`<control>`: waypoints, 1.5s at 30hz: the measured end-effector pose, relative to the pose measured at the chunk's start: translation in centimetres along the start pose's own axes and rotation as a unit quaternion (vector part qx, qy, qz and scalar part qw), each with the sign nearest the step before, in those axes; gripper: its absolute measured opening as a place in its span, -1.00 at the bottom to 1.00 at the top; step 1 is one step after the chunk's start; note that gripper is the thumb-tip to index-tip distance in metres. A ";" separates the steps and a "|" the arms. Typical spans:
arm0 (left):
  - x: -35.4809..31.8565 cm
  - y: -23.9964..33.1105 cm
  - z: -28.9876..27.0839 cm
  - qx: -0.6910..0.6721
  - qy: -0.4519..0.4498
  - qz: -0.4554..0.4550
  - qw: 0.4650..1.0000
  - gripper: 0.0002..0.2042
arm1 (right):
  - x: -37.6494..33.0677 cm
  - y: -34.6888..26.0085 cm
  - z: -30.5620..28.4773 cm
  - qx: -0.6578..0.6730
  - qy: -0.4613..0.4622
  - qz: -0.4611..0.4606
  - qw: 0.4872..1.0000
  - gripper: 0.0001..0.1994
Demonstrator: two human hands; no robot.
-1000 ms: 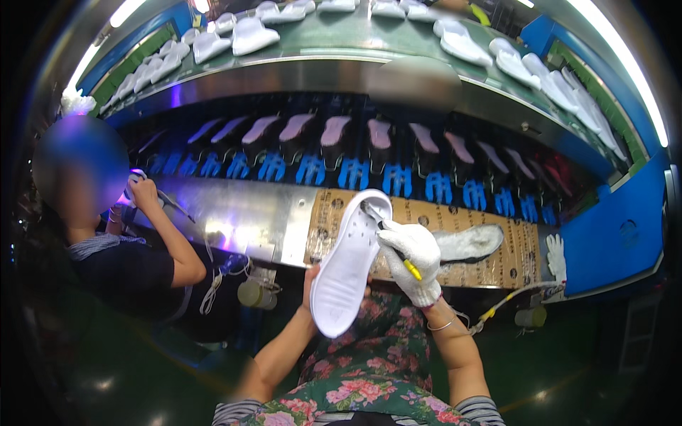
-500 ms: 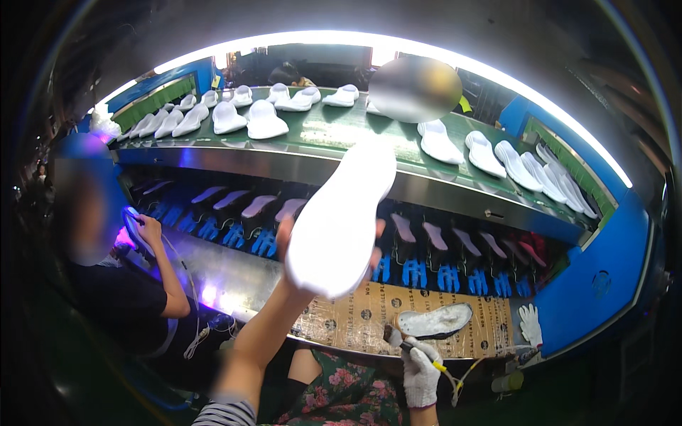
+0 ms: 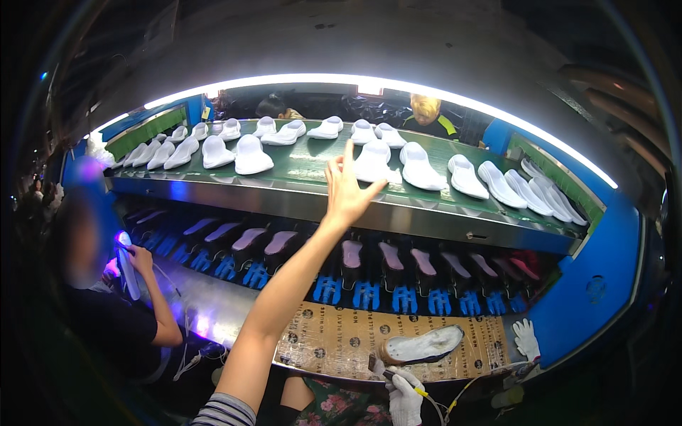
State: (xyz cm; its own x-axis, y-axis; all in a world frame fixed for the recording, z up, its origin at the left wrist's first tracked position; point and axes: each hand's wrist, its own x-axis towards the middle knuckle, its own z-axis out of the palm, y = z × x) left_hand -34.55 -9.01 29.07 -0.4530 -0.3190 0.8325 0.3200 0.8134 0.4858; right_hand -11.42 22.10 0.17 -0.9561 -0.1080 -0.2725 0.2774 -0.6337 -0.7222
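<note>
1. A white shoe sole (image 3: 373, 162) lay on the green belt (image 3: 305, 167), just beyond our left hand (image 3: 343, 190); whether they touched, we could not tell.
2. Our left hand was bare, its fingers spread around nothing.
3. Our right hand (image 3: 406, 401), gloved in white, was closed around a brush (image 3: 380, 368), low by the counter's near edge.
4. Brown printed cardboard (image 3: 334, 334) covered part of the metal counter (image 3: 220, 312); a shoe (image 3: 426, 344) with a white, messy top lay on it.
5. Under the belt, pink-topped shoe forms (image 3: 352, 254) stood in a row above blue brackets (image 3: 366, 295).
6. A long lamp (image 3: 312, 79) lit the room.
7. We counted one brush, one shoe on the cardboard, one loose glove (image 3: 526, 339) at the right, at least fifteen soles on the belt, and three other people: one at our left, two beyond the belt.
</note>
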 end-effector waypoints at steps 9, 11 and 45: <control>0.7 -4.0 1.6 0.077 0.026 0.109 0.991 -0.06 | 0.8 -0.6 0.8 0.031 -0.004 -0.047 0.998 -0.77; -6.0 -2.6 0.4 -0.062 0.024 0.120 0.991 -0.26 | 0.9 -1.2 0.4 0.033 -0.001 -0.059 0.998 -0.77; -61.1 -6.6 -27.9 -0.579 0.221 -0.636 0.459 -0.59 | 2.1 -4.5 2.5 -0.088 -0.078 -0.140 0.983 -0.63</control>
State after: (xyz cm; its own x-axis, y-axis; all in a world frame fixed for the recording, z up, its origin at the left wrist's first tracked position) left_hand 14.23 -8.45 -17.61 -0.7547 -0.4541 -0.4736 0.3750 -0.8908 0.2566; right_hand -14.89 22.77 4.44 -0.9963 -0.0737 0.0431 0.0010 -0.5147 -0.8574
